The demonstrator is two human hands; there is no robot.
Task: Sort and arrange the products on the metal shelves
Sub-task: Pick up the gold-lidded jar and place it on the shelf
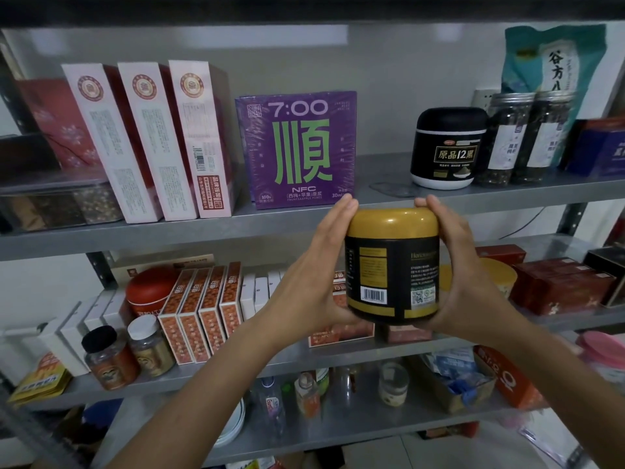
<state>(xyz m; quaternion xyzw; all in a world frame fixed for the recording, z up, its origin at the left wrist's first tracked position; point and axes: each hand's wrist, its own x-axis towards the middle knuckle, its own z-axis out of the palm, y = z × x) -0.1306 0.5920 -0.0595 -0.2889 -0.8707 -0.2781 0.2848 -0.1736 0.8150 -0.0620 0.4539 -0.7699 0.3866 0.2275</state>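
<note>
The left hand [313, 265] at 9 o'clock and the right hand [461, 265] at 3 o'clock clasp the gold-lidded jar [392, 265], each wrapped round its side

A plain pale wall [389, 79] behind; light floor tiles [422, 448] below.

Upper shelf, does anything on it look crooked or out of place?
The three tall pink-and-white boxes at its left lean leftward rather than standing upright, though the wide lens may exaggerate that. A small flat translucent piece lies loose between the purple carton and the black jar with a white base.
</note>
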